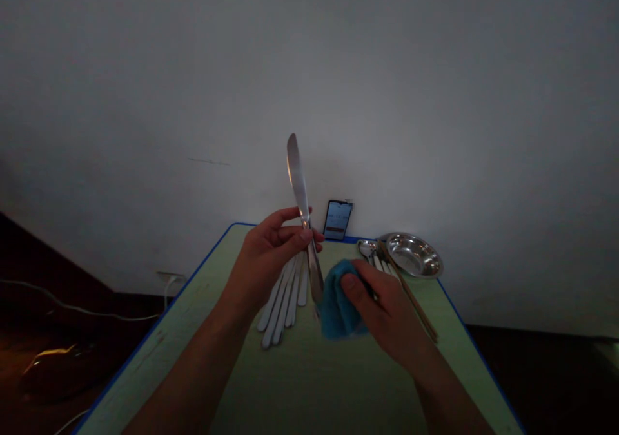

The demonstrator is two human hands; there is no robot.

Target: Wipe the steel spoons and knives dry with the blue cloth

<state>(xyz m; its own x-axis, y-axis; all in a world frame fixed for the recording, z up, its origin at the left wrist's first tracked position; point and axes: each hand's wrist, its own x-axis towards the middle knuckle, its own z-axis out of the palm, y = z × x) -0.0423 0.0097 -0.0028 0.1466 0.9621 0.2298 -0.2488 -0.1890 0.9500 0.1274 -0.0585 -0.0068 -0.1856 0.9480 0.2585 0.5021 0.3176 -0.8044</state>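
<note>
My left hand (271, 245) pinches a steel table knife (300, 196) near its middle and holds it upright, blade tip up. My right hand (382, 306) is closed on a blue cloth (338, 299), which is pressed against the knife's lower handle end. Both hands hover over a pale green table (300, 383). Several knives (285, 296) lie side by side on the table under my left hand.
A steel bowl (414, 254) stands at the far right of the table, with spoons (370, 251) and wooden chopsticks (411, 296) beside it. A phone (337, 219) leans against the wall at the far edge. White cables (72, 306) run over the dark floor at left.
</note>
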